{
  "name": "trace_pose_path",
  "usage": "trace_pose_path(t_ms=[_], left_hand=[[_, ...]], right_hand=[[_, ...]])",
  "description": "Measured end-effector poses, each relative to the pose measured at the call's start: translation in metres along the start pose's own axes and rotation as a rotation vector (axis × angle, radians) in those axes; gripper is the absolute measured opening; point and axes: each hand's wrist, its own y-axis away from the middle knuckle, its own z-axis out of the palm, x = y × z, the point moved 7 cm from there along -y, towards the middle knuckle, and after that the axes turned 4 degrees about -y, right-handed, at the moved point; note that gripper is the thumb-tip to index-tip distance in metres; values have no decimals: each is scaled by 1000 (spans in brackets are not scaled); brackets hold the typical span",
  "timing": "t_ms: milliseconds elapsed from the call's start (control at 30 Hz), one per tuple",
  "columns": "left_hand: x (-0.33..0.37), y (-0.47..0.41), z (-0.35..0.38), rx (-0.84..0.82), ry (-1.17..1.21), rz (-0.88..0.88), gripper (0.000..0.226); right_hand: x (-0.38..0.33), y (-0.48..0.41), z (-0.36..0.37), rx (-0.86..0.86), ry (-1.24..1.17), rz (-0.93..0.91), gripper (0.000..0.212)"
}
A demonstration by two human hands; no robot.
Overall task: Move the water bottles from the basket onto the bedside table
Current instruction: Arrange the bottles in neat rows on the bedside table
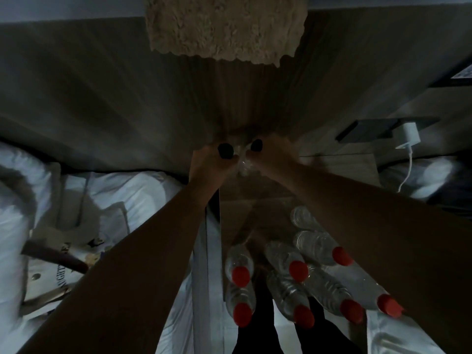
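Head view: looking steeply down in dim light, with both bare forearms reaching forward to the middle of the frame.
Left hand [210,159]: set against the left side of a clear water bottle [242,166]; whether its fingers wrap the bottle cannot be told.
Right hand [272,153]: set against the bottle's right side, facing the left hand; its grip is likewise too dark and blurred to tell.
Dark spots: one small black rounded shape at each hand's inner edge; cannot tell whether these are nails or caps.
Held bottle: between the two hands, above the far end of the wooden bedside table [258,200].
Red-capped bottles [298,270]: seven caps visible, clustered upright and close together in the lower right, partly under the right forearm; their support is hidden.
Bed [132,190]: white pillows and bedding on the left.
Lampshade [224,29]: pale and rough-textured, at the top centre.
Charger [408,135]: white, with its cable hanging down, at the right.
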Motion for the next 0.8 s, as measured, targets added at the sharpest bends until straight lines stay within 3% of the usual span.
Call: trace_pose_path(t_ms=[200, 333, 500, 700, 800], left_hand=[[1, -14, -5, 36, 16, 4, 28], [1, -6, -6, 97, 88, 22, 26], [-11, -10, -1, 144, 113, -75, 50], [-11, -17, 5, 81, 42, -143, 39], [-11, -21, 8, 24, 53, -173, 50]], right_hand=[[-7, -12, 2, 28, 47, -32, 31], [-11, -13, -1, 83, 55, -49, 14], [-9, -7, 1, 111, 51, -48, 21], [-5, -12, 1, 103, 83, 10, 39], [-4, -11, -1, 92, 82, 12, 41]])
